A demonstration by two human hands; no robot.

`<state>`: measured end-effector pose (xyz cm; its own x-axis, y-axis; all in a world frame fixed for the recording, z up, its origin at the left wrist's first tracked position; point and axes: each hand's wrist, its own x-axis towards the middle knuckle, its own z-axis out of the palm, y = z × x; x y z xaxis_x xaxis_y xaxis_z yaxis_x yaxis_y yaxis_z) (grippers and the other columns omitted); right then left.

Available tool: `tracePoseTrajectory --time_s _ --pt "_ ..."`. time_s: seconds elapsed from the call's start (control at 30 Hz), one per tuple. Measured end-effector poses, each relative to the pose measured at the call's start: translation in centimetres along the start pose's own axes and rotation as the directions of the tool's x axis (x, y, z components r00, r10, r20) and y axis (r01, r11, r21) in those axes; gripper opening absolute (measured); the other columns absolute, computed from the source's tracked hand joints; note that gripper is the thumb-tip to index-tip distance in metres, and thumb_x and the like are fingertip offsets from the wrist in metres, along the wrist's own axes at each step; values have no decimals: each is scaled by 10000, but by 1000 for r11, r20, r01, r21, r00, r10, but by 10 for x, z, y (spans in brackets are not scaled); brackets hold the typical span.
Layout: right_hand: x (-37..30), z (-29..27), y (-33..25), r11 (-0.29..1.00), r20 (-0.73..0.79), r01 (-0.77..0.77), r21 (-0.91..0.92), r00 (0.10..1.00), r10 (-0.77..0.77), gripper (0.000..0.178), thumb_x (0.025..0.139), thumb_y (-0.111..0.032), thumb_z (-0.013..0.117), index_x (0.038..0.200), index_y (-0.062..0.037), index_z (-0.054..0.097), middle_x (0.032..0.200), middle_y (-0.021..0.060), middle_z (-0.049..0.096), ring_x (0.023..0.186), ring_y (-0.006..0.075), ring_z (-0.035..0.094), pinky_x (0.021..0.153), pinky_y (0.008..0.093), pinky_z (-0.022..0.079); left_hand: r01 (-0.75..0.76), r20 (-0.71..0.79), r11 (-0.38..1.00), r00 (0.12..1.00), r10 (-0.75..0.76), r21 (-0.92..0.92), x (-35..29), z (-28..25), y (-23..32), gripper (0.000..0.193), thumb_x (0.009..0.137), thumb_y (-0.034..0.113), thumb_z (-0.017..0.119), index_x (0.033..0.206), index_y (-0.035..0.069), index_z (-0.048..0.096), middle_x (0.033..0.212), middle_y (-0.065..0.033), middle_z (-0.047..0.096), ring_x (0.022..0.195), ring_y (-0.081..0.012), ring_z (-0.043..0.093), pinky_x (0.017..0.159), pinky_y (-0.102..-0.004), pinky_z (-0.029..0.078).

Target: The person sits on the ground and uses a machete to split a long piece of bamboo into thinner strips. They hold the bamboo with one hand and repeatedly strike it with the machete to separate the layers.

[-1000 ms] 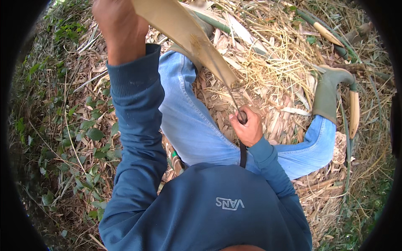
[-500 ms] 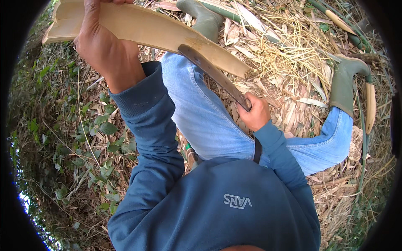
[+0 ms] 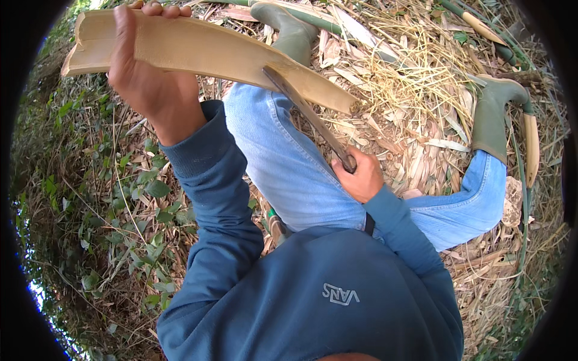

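Note:
A wide, pale, curved length of split bamboo point(image 3: 211, 48) slants across the upper left, its right end lower than its left. My left hand point(image 3: 153, 96) grips it near the left end, thumb over the face and fingertips curled at the far edge. In my right hand point(image 3: 363, 174), closed in front of my thigh, is a dark, narrow machete point(image 3: 304, 111). Its far tip meets the bamboo's face right of the middle, and the blade shows nearly edge-on. The handle is mostly hidden in my fist.
My jeans-clad legs point(image 3: 283, 162) are bent, in green rubber boots point(image 3: 497, 111). Yellow shavings point(image 3: 415, 78) and dry sheaths litter the ground between them. Green poles point(image 3: 328, 23) lie beyond, a pale-handled tool point(image 3: 531, 150) lies right, and leafy plants point(image 3: 156, 186) grow left.
My right hand has shifted slightly left and toward me, and the machete has turned from its flat side to nearly edge-on. The bamboo has dropped slightly toward me, with more left fingertips visible.

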<state>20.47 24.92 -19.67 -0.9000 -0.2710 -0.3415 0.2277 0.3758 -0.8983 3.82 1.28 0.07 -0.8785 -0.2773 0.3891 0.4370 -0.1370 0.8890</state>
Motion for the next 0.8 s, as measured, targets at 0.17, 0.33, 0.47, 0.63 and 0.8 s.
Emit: tracePoseTrajectory --time_s 0.17,0.33,0.47,0.63,0.8 --pt "-9 -41 9 981 99 160 -109 984 -149 244 750 -171 719 880 10 619 673 210 628 622 392 643 592 439 496 65 201 958 979 -7 -280 -12 -7 5 586 899 603 553 1087 52 492 903 -127 556 839 -261 569 812 -450 457" --pt "-12 -36 17 996 99 27 -81 995 -19 263 747 -166 718 878 34 608 655 226 616 626 408 639 590 459 494 281 473 854 880 -48 -437 11 -30 -16 621 858 615 585 1064 40 475 831 -70 458 773 -212 496 768 -396 403" --pt "-22 -10 -2 998 13 46 -48 999 -45 207 820 -158 682 806 22 580 593 233 559 562 413 597 534 435 452 214 317 903 944 -93 -372 -2 -31 1 559 817 536 648 1008 50 450 812 -65 426 752 -196 445 775 -381 369" --pt "-24 3 -5 998 -37 11 -67 999 -13 228 818 -181 690 819 21 585 647 251 593 644 445 617 573 468 474 174 264 912 961 -76 -372 -7 -26 -3 576 899 582 545 1028 24 488 841 -89 483 760 -214 497 764 -399 412" --pt "-29 5 -9 995 -97 -19 -95 995 10 232 821 -195 695 826 13 593 664 248 606 675 445 628 595 471 487 63 81 962 996 -43 -265 -14 -1 1 568 925 577 520 1000 15 499 813 -101 491 741 -222 496 734 -405 425"
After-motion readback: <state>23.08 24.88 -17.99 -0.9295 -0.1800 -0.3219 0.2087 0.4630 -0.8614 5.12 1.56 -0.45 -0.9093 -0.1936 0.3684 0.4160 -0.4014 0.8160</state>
